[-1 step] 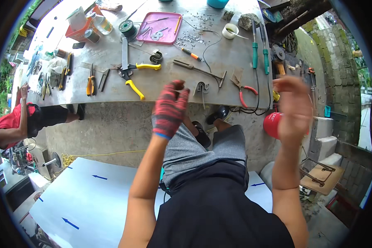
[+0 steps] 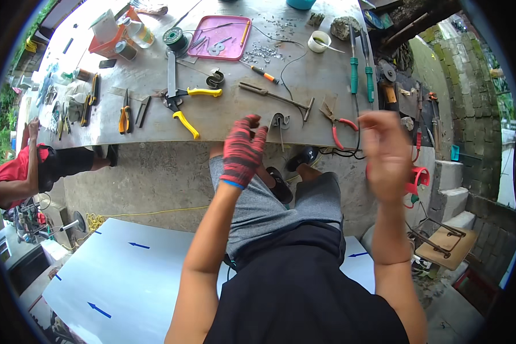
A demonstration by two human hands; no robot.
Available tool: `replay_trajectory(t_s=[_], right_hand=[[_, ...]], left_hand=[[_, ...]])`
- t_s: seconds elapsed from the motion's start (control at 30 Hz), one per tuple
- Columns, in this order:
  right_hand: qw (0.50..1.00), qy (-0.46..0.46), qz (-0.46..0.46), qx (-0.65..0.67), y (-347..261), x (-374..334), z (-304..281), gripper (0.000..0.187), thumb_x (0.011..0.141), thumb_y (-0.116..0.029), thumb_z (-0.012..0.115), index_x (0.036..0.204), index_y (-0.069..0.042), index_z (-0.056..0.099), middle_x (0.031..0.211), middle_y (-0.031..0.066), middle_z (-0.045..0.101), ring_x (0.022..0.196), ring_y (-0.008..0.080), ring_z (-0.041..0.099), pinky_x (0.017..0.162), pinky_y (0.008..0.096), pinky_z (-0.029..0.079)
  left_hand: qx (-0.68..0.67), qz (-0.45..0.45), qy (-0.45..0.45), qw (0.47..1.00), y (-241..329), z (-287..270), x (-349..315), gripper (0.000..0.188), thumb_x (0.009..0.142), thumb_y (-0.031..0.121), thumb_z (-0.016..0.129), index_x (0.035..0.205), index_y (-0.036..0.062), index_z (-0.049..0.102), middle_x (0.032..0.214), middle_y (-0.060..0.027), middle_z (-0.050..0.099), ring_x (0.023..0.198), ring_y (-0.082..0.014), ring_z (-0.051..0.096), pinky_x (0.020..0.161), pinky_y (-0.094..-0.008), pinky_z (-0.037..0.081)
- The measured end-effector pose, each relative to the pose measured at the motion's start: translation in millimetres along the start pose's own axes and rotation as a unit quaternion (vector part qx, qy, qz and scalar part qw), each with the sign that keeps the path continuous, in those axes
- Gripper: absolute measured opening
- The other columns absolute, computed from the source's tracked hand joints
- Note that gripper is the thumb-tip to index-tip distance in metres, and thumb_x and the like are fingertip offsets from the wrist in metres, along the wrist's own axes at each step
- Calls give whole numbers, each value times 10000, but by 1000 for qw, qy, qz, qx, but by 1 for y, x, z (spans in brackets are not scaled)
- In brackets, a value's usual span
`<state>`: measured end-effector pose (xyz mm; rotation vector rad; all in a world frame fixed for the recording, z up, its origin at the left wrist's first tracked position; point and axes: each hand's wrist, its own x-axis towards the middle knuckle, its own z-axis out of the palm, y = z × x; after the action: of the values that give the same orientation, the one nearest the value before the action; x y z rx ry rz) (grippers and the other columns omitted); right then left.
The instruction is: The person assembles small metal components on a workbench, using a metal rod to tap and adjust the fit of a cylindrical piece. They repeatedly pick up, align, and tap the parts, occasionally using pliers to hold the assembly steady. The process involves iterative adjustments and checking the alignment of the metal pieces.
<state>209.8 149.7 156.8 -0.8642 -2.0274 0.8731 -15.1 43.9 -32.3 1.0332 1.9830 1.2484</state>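
My left hand [image 2: 243, 152], in a red-and-black striped glove, is raised at the table's near edge with its fingers loosely bent and apart, holding nothing. Bare and blurred by motion, my right hand [image 2: 389, 153] is raised beyond the table's right corner, fingers bent leftward and apart from the thumb, with nothing seen in it. Nearest my left hand is a small bent metal strip [image 2: 280, 120] at the edge. Red-handled snips [image 2: 337, 121] lie left of my right hand. Between them lies a T-shaped metal rod [image 2: 275, 96]. Yellow-handled snips [image 2: 180, 103] rest further left.
A pink tray [image 2: 221, 37] holds small parts, with metal bits scattered beside it. Two green-handled soldering irons [image 2: 354, 77] lie at the right, cords trailing over the edge. Orange-handled pliers [image 2: 125, 117] lie leftward. Another person [image 2: 17, 172] in red sits at far left.
My right hand has moved left, uncovering more of a red plastic thing on its right. My left hand has shifted slightly right. The tools on the table look unmoved.
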Motion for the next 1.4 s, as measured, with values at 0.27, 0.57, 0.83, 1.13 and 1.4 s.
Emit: replay_trajectory(t_s=[0.27,0.57,0.83,1.13,1.4], right_hand=[[987,-52,110,-102,125,-76,73,220,892,17,680,1108,-22,698,974,117,673,921,275,660,827,375,520],[983,-52,174,-26,121,-66,89,322,892,-31,734,1206,-35,664,1001,96,666,866,231,657,778,348,536],[985,-59,157,42,52,-59,78,319,910,-128,786,1190,-31,667,981,63,676,781,145,639,701,300,521],[931,-62,290,214,19,-83,80,153,993,-129,721,1083,-9,689,892,3,725,782,55,622,718,239,504],[863,-61,330,379,10,-86,84,128,992,-113,710,1064,-15,670,925,41,735,782,73,620,722,228,500]], left_hand=[[182,-21,-11,983,-43,59,8,288,924,194,719,1166,49,660,1079,-177,680,923,-364,699,832,-460,566],[95,171,159,968,-40,49,3,170,848,-8,767,976,58,676,922,-125,694,796,-290,678,729,-384,555],[59,272,206,938,32,2,-32,332,809,-60,795,1061,118,673,948,-108,693,853,-296,684,745,-388,559],[36,267,203,941,59,-21,-70,261,832,-43,789,1031,89,683,965,-113,694,870,-288,689,776,-374,558],[-264,96,83,956,66,-30,-92,346,896,32,785,1210,47,639,1064,-55,653,975,-145,655,889,-308,523]])
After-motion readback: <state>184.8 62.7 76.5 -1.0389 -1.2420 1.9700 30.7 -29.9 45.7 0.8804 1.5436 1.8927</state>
